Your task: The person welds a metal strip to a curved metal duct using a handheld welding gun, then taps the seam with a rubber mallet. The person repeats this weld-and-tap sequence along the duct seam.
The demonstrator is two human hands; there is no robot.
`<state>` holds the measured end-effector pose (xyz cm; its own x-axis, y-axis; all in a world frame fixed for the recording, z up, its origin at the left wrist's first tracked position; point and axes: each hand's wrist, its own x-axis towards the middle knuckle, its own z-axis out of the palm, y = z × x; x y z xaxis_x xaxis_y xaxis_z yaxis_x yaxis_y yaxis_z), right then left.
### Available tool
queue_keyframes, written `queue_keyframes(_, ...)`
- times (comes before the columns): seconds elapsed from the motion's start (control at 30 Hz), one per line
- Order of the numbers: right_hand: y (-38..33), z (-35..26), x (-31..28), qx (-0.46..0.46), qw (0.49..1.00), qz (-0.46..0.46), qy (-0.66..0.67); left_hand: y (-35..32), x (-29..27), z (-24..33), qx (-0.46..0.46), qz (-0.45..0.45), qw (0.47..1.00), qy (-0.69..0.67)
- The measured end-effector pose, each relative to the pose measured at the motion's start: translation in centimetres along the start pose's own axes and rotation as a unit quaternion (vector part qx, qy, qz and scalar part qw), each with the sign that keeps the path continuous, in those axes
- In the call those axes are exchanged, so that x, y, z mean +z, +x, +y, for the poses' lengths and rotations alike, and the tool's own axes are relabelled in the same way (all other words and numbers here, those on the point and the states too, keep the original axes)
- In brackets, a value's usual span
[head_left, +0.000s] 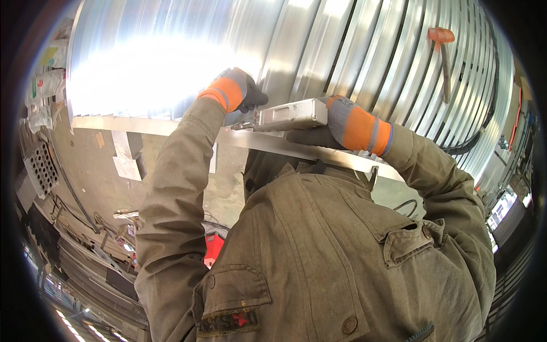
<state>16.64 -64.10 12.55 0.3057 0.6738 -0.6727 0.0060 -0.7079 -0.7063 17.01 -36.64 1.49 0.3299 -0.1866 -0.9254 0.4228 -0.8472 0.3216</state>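
Right hand [350, 125]: some fingers hidden behind silvery box-shaped tool [293, 114]. Small parts [245, 125] at tool's left end: too small to tell. Left hand [237, 91]: perhaps touching these, contact unclear. Metal slats [319, 51]: far ends cut off by top edge, left stretch lost in glare. Red object [213, 248]: partly behind left sleeve [178, 171]. Jacket [307, 256]: cut off by bottom edge.
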Motion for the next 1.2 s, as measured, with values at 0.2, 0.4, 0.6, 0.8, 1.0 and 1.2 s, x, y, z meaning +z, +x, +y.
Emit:
queue_keyframes(0.2,2.8,4.2,1.4,-0.022,1.000,0.001,-0.001,0.0,-0.1,0.4,-0.010,0.015,0.997,0.075)
queue_keyframes(0.4,4.3,10.0,3.6,-0.018,0.999,0.026,0.024,0.2,-0.4,0.3,-0.014,-0.018,0.995,0.096)
queue_keyframes(0.6,4.1,7.6,2.3,0.016,1.000,-0.010,0.007,0.2,-0.3,0.1,-0.016,0.005,0.994,0.105)
queue_keyframes(0.8,2.7,3.1,-0.1,0.004,0.995,-0.022,-0.095,0.0,-0.5,0.5,-0.020,-0.018,0.995,0.097)
queue_keyframes(1.0,2.5,4.1,0.4,-0.061,0.997,0.002,-0.050,-0.3,-0.6,0.9,-0.032,-0.011,0.991,0.131)
queue_keyframes(1.2,3.6,7.4,1.9,-0.076,0.997,0.002,-0.029,-0.2,-0.7,1.0,-0.028,-0.025,0.993,0.112)
